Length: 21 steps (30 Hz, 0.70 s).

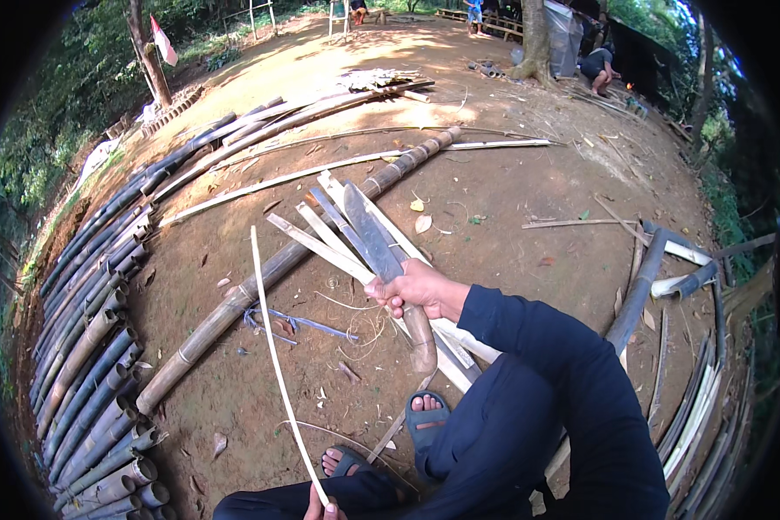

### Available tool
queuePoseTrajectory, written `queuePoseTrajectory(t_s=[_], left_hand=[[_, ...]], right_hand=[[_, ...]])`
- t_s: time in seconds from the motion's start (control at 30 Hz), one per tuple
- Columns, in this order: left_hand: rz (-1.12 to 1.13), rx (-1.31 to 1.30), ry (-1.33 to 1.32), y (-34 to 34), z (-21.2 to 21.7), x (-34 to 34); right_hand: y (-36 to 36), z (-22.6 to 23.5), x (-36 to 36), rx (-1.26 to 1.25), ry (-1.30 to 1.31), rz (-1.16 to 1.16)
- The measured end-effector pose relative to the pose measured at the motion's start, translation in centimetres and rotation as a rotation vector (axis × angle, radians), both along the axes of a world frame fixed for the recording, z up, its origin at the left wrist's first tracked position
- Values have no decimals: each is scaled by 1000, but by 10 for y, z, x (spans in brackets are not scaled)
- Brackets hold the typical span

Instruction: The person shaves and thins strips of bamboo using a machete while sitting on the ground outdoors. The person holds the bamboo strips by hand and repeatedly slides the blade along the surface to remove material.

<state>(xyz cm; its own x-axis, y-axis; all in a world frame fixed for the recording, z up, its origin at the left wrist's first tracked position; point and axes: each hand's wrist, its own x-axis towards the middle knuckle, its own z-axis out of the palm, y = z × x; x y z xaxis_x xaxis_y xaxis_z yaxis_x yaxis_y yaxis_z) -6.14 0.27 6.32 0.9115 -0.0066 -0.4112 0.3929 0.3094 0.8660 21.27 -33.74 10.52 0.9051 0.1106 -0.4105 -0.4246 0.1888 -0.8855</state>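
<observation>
A broad-bladed machete [371, 234] slants through the right hand [420, 290], its blade ahead of that hand and its handle running back toward the knees; the blade is dark, flat steel with a dulled, mottled face, and the handle is smooth brown wood, curved at the butt; a slim bamboo strip [273, 357] rises from the left hand [323, 510], pale, smooth and gently bowed along its length. Split bamboo slats [318, 249] fan out ahead of the right hand and pass beneath it, straight, flat and mostly cream-coloured; beyond the left hand, a thick bamboo pole [217, 334], round, brown and ringed with nodes, lies across the bare earth, and blue twine [321, 328] lies loosely tangled between the strip and the right hand. The right hand is closed around the machete's handle (whether its fingers also touch the slats, I cannot tell); the left hand, partly cut off by the lower edge, holds the strip's near end in a narrow pinch.
</observation>
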Motion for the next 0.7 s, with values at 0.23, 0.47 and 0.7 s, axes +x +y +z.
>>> queuePoseTrajectory(t_s=[0.23, 0.47, 0.7], left_hand=[[-35, 51, 13, 7, 20, 28], [-235, -287, 284, 11, 22, 15], [-439, -531, 328, 6, 8, 8]], right_hand=[[24, 4, -13, -434, -2, 510], [25, 6, -7, -332, -28, 250], [18, -2, 5, 0, -26, -56]])
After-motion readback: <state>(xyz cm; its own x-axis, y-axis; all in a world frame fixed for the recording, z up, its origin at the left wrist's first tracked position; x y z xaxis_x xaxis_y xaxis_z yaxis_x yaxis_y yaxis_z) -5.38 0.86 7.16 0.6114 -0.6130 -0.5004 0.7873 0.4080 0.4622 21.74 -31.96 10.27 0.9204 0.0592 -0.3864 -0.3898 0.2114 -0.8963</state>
